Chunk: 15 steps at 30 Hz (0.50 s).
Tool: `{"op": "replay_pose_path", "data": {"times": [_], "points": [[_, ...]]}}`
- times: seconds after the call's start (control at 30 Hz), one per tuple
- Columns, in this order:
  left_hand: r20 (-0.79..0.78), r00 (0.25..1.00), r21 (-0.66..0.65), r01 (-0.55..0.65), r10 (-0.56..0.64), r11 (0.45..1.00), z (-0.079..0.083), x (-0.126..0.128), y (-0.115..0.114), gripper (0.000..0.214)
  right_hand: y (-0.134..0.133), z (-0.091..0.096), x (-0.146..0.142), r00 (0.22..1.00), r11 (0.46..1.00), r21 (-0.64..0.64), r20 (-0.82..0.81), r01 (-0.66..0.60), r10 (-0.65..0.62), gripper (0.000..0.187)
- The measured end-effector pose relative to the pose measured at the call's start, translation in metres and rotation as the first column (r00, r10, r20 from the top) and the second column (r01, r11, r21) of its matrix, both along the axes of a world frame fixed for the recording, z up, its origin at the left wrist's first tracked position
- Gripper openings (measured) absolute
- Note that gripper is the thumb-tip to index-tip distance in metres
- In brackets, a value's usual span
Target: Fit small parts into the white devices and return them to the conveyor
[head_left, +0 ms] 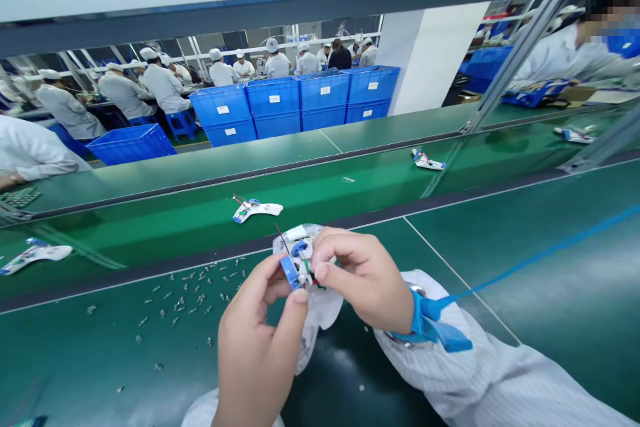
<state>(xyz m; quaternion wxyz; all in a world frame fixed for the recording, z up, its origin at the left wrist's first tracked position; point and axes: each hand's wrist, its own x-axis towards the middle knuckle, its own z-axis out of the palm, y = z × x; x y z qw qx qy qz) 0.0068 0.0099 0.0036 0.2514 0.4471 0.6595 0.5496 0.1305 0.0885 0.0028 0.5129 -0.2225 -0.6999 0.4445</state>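
My left hand (257, 340) and my right hand (363, 277) both pinch a small white plastic part (303, 255) with blue pieces and thin red and green wires. It is held just above the near edge of the green bench. My left thumb and forefinger grip a small blue piece at its lower left. My right fingers curl over its right side. A blue strap (425, 323) wraps my right wrist, and its blue cord (550, 250) runs off to the right.
Several tiny metal bits (185, 297) lie scattered left of my hands. Similar white parts (256, 209) (427, 161) (35, 255) lie on the green conveyor belt (350, 187). Blue crates (295, 103) stand beyond. Seated people in white coats work behind and at the far right.
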Motion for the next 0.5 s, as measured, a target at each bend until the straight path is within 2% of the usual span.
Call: {"op": "replay_pose_path", "data": {"times": [0.1,0.2,0.27,0.3,0.37,0.43,0.5], "points": [[0.229,0.973,0.015,0.017,-0.02,1.0,0.002,-0.001,0.002,0.025,0.011,-0.004,0.002,0.991,0.991,0.009,-0.021,0.134,-0.134,0.015],[0.484,0.874,0.025,0.035,-0.043,0.999,0.003,-0.001,0.006,0.031,0.025,-0.007,0.003,0.953,0.957,0.026,0.088,0.29,-0.291,0.013],[0.567,0.823,0.055,0.006,-0.036,0.998,0.001,-0.002,0.009,0.033,0.031,-0.008,0.004,0.937,0.951,0.021,0.167,0.309,-0.308,0.021],[0.58,0.813,0.074,-0.007,-0.037,0.997,0.0,-0.003,0.011,0.032,0.031,-0.008,0.004,0.948,0.965,0.011,0.186,0.262,-0.259,0.023],[0.585,0.808,0.118,0.003,-0.072,0.993,-0.004,-0.007,0.013,0.029,0.027,-0.007,0.003,0.981,0.997,0.001,0.181,0.077,-0.076,0.023],[0.589,0.798,0.153,0.048,-0.13,0.987,-0.008,-0.012,0.016,0.028,0.019,-0.006,0.001,0.982,0.992,0.046,0.154,-0.114,0.105,0.019],[0.603,0.777,0.18,0.087,-0.18,0.98,-0.011,-0.015,0.017,0.028,0.012,-0.005,-0.002,0.976,0.978,0.104,0.141,-0.178,0.163,0.014]]}}
